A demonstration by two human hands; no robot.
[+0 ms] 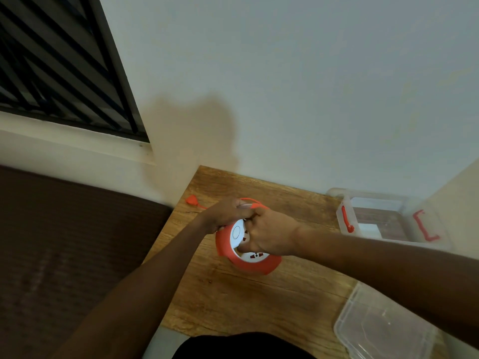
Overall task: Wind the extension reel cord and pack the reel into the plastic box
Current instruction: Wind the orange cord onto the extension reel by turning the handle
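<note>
An orange extension reel [247,263] with a white socket face lies on the wooden table [233,301]. My left hand [225,213] grips the reel's far rim, where the orange cord [252,202] runs under my fingers. My right hand [269,234] lies on the white face, fingers curled into the centre of the reel. The cord's orange plug [191,200] lies at the table's far left corner. The clear plastic box [388,216] with red latches stands open at the far right.
The box's clear lid [383,325] lies at the table's near right corner. A wall runs behind the table, with a barred window at upper left. A dark brown surface [64,242] lies left of the table.
</note>
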